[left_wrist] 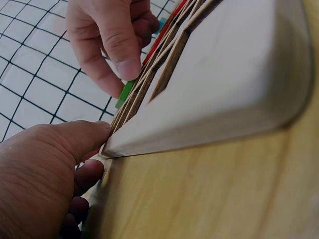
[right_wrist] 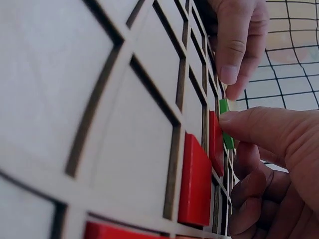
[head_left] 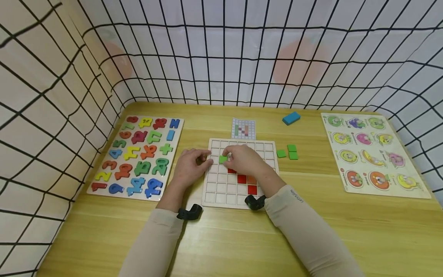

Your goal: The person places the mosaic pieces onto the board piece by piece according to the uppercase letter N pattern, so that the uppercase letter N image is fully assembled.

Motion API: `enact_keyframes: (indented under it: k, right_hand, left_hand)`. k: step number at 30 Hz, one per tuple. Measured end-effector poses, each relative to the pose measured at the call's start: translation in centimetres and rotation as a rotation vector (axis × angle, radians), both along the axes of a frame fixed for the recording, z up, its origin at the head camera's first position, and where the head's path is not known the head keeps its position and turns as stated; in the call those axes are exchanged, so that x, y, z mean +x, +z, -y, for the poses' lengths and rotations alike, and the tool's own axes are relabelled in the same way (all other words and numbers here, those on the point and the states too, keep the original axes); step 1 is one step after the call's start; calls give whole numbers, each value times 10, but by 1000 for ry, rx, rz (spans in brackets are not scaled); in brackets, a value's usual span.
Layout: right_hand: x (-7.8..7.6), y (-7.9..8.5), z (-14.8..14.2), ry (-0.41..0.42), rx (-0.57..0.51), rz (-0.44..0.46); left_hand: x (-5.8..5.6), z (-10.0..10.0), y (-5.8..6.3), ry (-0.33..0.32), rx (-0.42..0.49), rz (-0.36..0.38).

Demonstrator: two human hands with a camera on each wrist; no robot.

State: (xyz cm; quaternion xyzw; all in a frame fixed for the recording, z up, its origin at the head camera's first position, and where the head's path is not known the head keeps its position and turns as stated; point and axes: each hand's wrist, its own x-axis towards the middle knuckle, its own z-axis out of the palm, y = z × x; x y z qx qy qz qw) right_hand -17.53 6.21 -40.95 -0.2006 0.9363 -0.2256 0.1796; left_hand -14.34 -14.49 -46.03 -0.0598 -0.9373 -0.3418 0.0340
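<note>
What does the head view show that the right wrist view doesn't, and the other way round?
Only the head view shows the number puzzle, fruit puzzle, pattern card, blue block, three loose green tiles, both sleeves and the wooden table.

Only the right wrist view shows, on the right hand, lower fingers curled beneath the thumb.

Both share the right hand pinching a green tile, the left hand, grid board, red tiles and wire mesh.

Tabletop [head_left: 214, 242]: yellowish wood, visible grain
Mesh [head_left: 224, 59]: black grid, back and both sides
Backdrop [head_left: 234, 43]: whitish, faint reddish round patches
</note>
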Motion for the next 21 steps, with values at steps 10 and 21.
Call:
enact_keyframes:
  k: [10,21]
  right_hand:
    - [-1,-3,0,-7,4,18]
    - [0,-1,-5,-17,-9,21]
  left_hand:
    - [1,0,-1,8,3,13]
    - [1,-1,1,6,6,15]
